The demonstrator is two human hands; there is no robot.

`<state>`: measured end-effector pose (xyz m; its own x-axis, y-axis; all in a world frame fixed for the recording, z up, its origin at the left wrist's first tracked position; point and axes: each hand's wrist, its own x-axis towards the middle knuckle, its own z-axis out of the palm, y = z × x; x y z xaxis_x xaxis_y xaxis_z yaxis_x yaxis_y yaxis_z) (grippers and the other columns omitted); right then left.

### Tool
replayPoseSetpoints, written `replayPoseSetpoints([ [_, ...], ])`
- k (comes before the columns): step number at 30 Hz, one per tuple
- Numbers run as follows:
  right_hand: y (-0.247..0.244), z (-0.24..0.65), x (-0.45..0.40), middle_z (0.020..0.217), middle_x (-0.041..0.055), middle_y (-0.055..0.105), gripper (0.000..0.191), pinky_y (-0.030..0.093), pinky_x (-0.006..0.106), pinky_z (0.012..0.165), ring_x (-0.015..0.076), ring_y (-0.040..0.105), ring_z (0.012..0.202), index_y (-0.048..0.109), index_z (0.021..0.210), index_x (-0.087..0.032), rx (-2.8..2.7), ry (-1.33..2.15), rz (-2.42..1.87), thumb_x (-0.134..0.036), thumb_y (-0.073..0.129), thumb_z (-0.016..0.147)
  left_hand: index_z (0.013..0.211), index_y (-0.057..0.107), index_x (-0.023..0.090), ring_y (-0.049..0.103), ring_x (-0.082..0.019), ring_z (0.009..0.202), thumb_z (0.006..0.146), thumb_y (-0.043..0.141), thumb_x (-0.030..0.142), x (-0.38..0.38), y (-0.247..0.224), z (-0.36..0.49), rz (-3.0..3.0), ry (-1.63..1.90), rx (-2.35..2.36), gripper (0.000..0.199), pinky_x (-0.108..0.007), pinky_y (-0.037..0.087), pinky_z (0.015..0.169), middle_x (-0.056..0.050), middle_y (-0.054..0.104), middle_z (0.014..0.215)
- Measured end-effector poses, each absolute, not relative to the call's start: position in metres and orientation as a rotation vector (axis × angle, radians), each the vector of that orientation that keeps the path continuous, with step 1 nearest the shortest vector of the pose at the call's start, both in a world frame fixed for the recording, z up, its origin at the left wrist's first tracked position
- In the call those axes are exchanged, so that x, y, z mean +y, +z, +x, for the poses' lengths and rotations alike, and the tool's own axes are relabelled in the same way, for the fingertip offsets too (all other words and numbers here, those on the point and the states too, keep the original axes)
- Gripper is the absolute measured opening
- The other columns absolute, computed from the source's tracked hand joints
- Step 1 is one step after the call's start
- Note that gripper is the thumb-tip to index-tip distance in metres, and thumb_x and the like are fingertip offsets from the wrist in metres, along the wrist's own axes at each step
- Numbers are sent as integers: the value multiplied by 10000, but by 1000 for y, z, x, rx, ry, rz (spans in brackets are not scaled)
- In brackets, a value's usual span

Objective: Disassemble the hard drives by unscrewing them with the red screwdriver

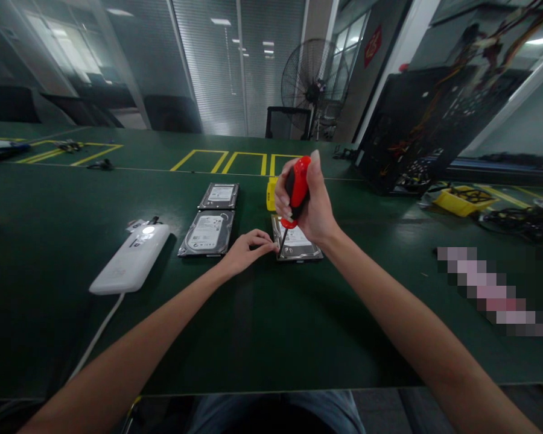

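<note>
My right hand (314, 208) is wrapped around a red and black screwdriver (301, 181), held tilted with its shaft pointing down. The screwdriver's tip meets the near left corner of a hard drive (298, 248), which lies label up on the green table. At that same corner is my left hand (252, 248), its thumb and fingertips pinched together by the drive's left edge. Whatever sits between those fingers is too small to make out. Partly hidden behind my right hand is a yellow object (271, 194), just beyond the drive.
Two more hard drives, one nearer (207, 233) and one farther (219, 194), lie to the left. A white power bank (131, 259) with a cable lies farther left. At right stand an open computer case (402, 126), a yellow tray (464, 200) and tangled cables (518, 217).
</note>
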<state>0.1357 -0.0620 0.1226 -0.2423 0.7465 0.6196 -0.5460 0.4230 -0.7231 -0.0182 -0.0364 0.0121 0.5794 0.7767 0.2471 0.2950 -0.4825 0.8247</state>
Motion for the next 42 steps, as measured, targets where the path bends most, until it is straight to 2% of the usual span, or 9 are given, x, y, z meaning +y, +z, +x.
replayPoseSetpoints([
  [13,124,134,-66,539,-63,416,387,289,188,346,48,358,397,473,814,-215,-1392,1204,-273,-600,445,842,851,734,232,554,-177,927,851,567,370,-36,11,-18,2046,813,833,217,-350,404,881,-31,584,960],
  [23,122,134,-65,603,-47,413,375,300,195,393,50,368,452,500,884,-200,-1404,1202,-287,-568,434,859,818,731,214,554,-178,922,839,572,350,-38,13,-17,2025,823,844,210,-351,401,890,-35,584,935],
  [28,122,135,-66,674,-32,435,371,349,208,447,60,406,516,498,942,-193,-1424,1194,-348,-548,480,836,787,731,207,554,-176,909,832,580,349,-38,13,-16,2016,824,844,212,-344,403,885,-35,587,919],
  [38,119,131,-65,766,-4,484,323,421,242,540,91,471,632,531,909,-212,-1400,1197,-339,-510,576,794,793,727,206,563,-184,913,832,583,368,-37,13,-17,2030,835,823,220,-349,415,876,-38,599,926],
  [42,120,130,-67,752,-11,500,296,441,256,577,90,479,622,524,871,-213,-1412,1180,-357,-479,613,775,769,719,205,564,-182,908,828,586,363,-38,14,-17,2024,836,842,215,-351,416,880,-35,603,920],
])
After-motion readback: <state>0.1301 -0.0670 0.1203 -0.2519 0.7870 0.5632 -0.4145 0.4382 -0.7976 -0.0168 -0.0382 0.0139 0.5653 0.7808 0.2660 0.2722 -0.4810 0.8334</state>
